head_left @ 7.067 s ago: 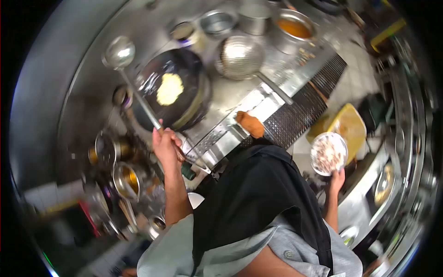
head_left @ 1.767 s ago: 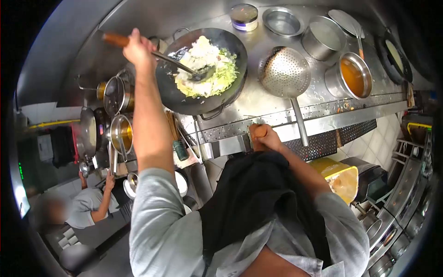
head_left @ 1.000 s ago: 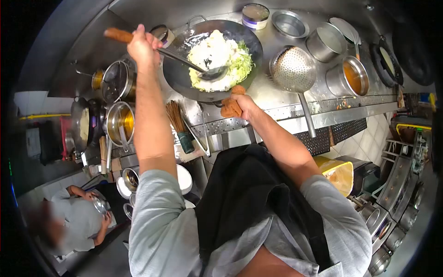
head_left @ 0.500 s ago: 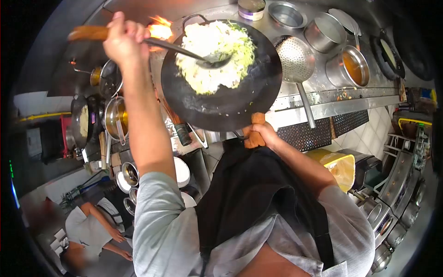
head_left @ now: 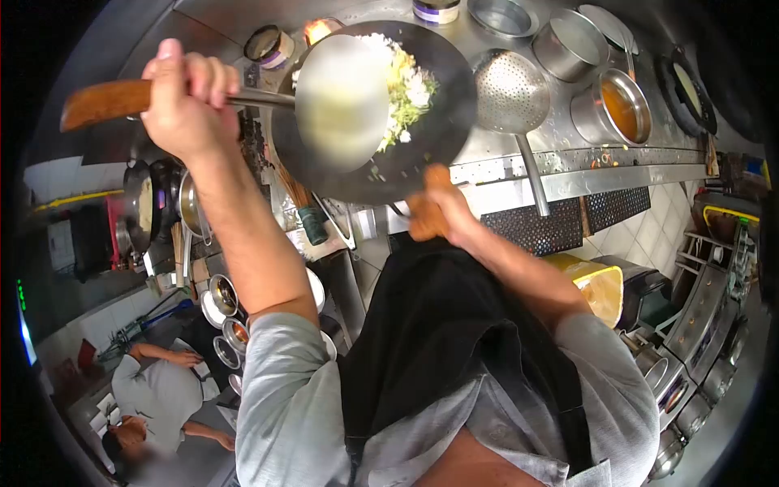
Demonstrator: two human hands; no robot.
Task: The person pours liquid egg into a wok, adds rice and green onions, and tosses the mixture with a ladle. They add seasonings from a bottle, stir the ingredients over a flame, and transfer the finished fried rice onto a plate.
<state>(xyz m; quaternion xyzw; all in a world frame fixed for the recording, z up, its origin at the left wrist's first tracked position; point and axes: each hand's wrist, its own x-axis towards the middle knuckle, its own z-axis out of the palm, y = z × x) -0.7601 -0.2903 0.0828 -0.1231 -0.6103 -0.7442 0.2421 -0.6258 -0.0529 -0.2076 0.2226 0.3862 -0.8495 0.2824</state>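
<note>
Stainless-steel counter (head_left: 558, 134) inspected; we count, behind the work area: 2 deep cylindrical steel pots (head_left: 586, 111), 1 w/ orange liquid; 1 shallow round steel pan (head_left: 505, 18); 2 round tins w/ white-and-purple labels (head_left: 276, 55); 1 round perforated steel strainer (head_left: 507, 89), long handle lying over the counter's front edge. Orange flame (head_left: 320, 31): 1 patch, just beyond the wok's far left rim.

Main item, qty 1: wide black round metal wok (head_left: 454, 105), in front of the person, left of the strainer. Contents: 1 loose heap of chopped white, yellow and green food (head_left: 410, 93), plus stray bits nearer the front rim.

Hands, qty 2. Left hand (head_left: 191, 105): fingers wrapped round 1 long steel ladle w/ brown wooden grip (head_left: 109, 104); its far end we can't make out, a pale blurred patch covers it. Right hand (head_left: 456, 221): fingers clenched on 1 folded orange-brown cloth (head_left: 428, 217), held at the wok's near rim beside 1 loop handle; can't tell if they also grip the handle thru it.

Also obs.: 1 yellow plastic bin (head_left: 578, 274), lower rt.; 1 co-worker in grey shirt (head_left: 162, 398), lower lt.
</note>
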